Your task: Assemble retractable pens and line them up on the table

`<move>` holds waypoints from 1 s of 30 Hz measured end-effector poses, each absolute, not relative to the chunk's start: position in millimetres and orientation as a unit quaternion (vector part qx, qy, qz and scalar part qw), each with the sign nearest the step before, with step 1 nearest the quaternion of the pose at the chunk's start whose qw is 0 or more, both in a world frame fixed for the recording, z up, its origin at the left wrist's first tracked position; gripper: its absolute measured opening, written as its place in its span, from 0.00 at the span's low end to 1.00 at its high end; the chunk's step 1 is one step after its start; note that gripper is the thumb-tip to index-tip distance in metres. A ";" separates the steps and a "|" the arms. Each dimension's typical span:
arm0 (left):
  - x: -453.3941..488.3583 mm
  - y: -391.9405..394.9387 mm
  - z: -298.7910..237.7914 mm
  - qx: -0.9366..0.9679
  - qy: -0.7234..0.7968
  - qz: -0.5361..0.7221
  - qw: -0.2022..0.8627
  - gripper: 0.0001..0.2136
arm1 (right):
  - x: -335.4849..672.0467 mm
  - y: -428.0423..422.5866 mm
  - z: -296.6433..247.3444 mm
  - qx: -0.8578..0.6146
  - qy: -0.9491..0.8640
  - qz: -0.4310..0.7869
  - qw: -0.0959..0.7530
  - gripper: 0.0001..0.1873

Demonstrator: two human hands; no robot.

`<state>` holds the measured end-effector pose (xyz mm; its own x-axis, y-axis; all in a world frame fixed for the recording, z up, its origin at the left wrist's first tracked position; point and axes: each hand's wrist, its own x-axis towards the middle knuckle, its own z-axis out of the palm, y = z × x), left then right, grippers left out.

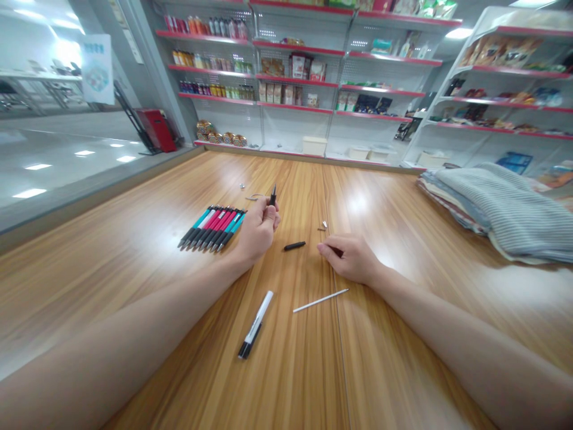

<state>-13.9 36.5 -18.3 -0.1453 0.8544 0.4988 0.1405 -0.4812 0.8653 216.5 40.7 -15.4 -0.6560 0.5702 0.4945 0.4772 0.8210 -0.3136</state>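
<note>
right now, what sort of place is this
Probably a shop or mock store: white metal shelves with red edges, rows of small colourful bottles, and a glossy brown wood-grain table.

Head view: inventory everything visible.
Table: one, brown wood, foreground.
Ballpoint pens: about eight, teal, white, pink, left.
Pen tip: one, black and silver, in left hand.
Short tube: one, black, centre.
Refill: one, white, nearer than tube.
Pen barrel: one, white and black, nearest.
Tiny parts: few, silvery, beyond tube.
Curved strip: one, silvery, far centre.
Folded cloths: several, mainly greyish, right.
Shelving: several, white and red, background.
Shelf goods: many, mixed, background.
Box: one, red, left background.
Sign: one, pale, far left.
Forearms: two, bare, foreground.
Left hand: one, bare, centre.
Right hand: one, bare, right of tube.
</note>
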 end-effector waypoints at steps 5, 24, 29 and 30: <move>-11.9 32.2 -18.4 0.601 0.429 0.624 0.254 0.08 | 216.6 40.6 -15.4 -0.290 -0.905 0.073 0.304 0.20; -10.2 23.9 -18.0 0.705 0.476 0.495 0.178 0.11 | 216.8 41.1 -16.0 -0.293 -0.906 0.069 0.298 0.19; -20.5 33.1 -25.5 0.655 0.535 0.504 0.175 0.13 | 216.7 40.0 -14.9 -0.294 -0.905 0.072 0.301 0.20; -22.8 35.4 -27.4 0.646 0.544 0.506 0.176 0.14 | 216.7 39.9 -14.8 -0.294 -0.904 0.072 0.302 0.20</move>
<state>-22.8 35.4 -27.4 -0.1036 0.8804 0.4628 0.5241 -0.3471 0.7777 216.7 39.9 -14.8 -0.6454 0.5750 0.5029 0.4877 0.8169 -0.3081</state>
